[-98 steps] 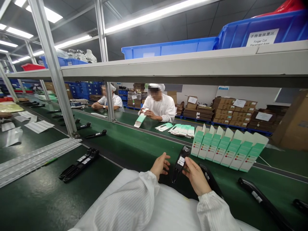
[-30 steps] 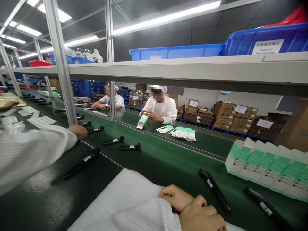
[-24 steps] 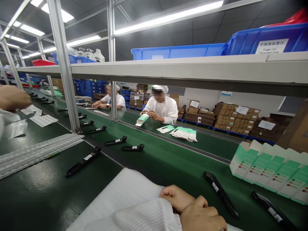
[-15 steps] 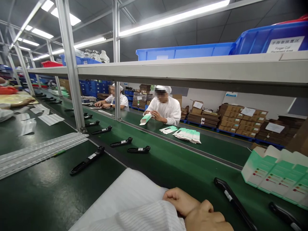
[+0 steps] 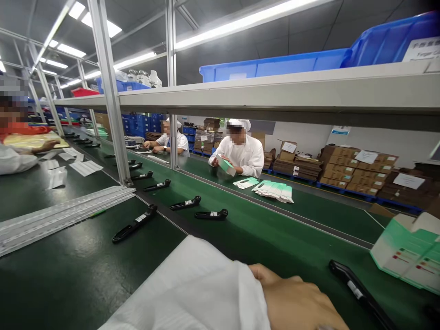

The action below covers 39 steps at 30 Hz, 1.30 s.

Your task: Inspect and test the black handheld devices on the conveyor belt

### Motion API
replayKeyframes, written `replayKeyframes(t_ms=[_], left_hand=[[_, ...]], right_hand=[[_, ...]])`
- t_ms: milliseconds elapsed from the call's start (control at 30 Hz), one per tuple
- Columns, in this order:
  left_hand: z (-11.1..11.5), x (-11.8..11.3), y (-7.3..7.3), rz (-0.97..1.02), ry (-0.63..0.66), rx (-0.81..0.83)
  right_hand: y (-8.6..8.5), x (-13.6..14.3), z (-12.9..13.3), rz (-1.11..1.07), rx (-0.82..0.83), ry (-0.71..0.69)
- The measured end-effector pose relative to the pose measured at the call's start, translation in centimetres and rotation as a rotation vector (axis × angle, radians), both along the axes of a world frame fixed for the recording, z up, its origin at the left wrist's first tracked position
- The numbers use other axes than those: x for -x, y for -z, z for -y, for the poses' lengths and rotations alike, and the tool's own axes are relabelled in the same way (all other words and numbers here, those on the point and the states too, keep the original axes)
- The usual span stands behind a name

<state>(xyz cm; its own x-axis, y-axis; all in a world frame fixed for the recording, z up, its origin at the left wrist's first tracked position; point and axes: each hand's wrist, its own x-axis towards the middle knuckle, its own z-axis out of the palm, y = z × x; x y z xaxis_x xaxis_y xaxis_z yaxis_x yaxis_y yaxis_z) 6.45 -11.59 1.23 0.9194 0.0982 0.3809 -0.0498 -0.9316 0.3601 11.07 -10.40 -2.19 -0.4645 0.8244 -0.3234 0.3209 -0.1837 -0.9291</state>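
My left hand, in a loose white sleeve, reaches in from the bottom over the green belt. Its back faces up, and its fingers bend down out of sight. Beyond it, beside the cuff, a small piece of skin seems to belong to my right hand, mostly covered. Whatever either hand may hold is hidden. To their right lies a black handle-like part with a white label. Farther up the belt are similar parts, the closest being one and another at the belt's left side.
Green-white cartons stand at the right edge. Across the belt, a person holds a carton near flat cartons. White strips lie left by a metal post. A shelf with blue bins spans overhead. Another person's sleeve is far left.
The view has turned left, bringing in more of the person at the left edge. My left hand now covers most of my right. The person opposite has turned the carton.
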Motion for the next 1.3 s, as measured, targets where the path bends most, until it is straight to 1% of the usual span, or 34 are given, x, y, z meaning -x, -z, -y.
replayKeyframes(t_ms=[33,67,100,133,167,233,267,300,333,367,433,500,600,733,800,867,900,967,1033,1100,1133,1167,1200,1300], left_hand=[[-1.0,0.7,-1.1,0.021,-0.016,0.069],[-2.3,1.4,-2.0,0.062,-0.096,0.137],[-3.8,2.3,-2.5,0.077,-0.176,0.173],[-5.5,3.3,-2.7,0.080,-0.296,0.193],[-7.3,4.5,-2.6,0.078,-0.458,0.177],[-10.7,7.1,-1.6,0.066,-0.848,0.067],[-12.3,8.6,-0.8,0.022,-1.047,0.034],[-13.6,9.9,0.0,-0.065,-1.205,0.047],[-14.6,11.2,0.8,-0.174,-1.323,0.096],[-15.4,12.2,1.5,-0.296,-1.378,0.168],[-16.1,13.3,2.3,-0.389,-1.363,0.227],[-16.0,13.2,2.5,-0.397,-1.300,0.229],[-15.3,11.7,2.5,-0.365,-1.230,0.228],[-14.1,9.3,2.8,-0.294,-1.148,0.284],[-13.3,8.0,3.0,-0.207,-1.095,0.363],[-12.2,6.7,2.9,-0.041,-1.001,0.544],[-11.6,5.9,2.8,0.062,-0.943,0.642],[-10.4,4.5,2.4,0.249,-0.832,0.799],[-9.1,3.3,1.9,0.346,-0.756,0.879],[-7.9,2.5,1.3,0.380,-0.698,0.945],[-7.4,2.3,1.0,0.385,-0.670,0.959],[-6.9,2.1,0.8,0.390,-0.645,0.959],[-6.5,2.0,0.5,0.394,-0.620,0.950],[-5.7,2.0,0.1,0.396,-0.579,0.909]], right_hand=[[0.0,0.0,0.1,-0.006,0.009,-0.007],[0.0,0.0,0.2,-0.013,0.022,-0.024],[0.0,0.0,0.3,-0.021,0.040,-0.049],[0.0,0.0,0.3,-0.031,0.059,-0.077],[-0.1,0.1,0.3,-0.040,0.077,-0.104],[-0.3,0.1,0.3,-0.053,0.103,-0.144],[-0.4,0.1,0.2,-0.059,0.110,-0.151],[-0.5,0.1,0.2,-0.065,0.112,-0.149],[-0.6,0.1,0.1,-0.072,0.120,-0.148],[-0.8,0.0,0.2,-0.077,0.128,-0.150],[-1.0,0.0,0.2,-0.084,0.132,-0.148],[-1.2,0.1,0.4,-0.087,0.123,-0.144],[-1.5,0.1,0.6,-0.097,0.112,-0.135],[-1.6,-0.1,0.5,-0.139,0.119,-0.138],[-1.5,-0.4,0.2,-0.190,0.102,-0.106],[-1.3,-1.2,-0.4,-0.231,0.033,0.013],[-1.1,-1.7,-0.7,-0.246,-0.025,0.108],[-0.8,-3.1,-1.6,-0.281,-0.166,0.355],[-0.6,-4.6,-2.4,-0.325,-0.301,0.622],[-0.7,-5.8,-2.8,-0.348,-0.382,0.820],[-0.8,-6.3,-2.9,-0.356,-0.398,0.875],[-1.0,-6.5,-2.9,-0.369,-0.400,0.893],[-1.2,-6.6,-2.8,-0.392,-0.396,0.880],[-1.9,-6.2,-2.3,-0.478,-0.379,0.738]])
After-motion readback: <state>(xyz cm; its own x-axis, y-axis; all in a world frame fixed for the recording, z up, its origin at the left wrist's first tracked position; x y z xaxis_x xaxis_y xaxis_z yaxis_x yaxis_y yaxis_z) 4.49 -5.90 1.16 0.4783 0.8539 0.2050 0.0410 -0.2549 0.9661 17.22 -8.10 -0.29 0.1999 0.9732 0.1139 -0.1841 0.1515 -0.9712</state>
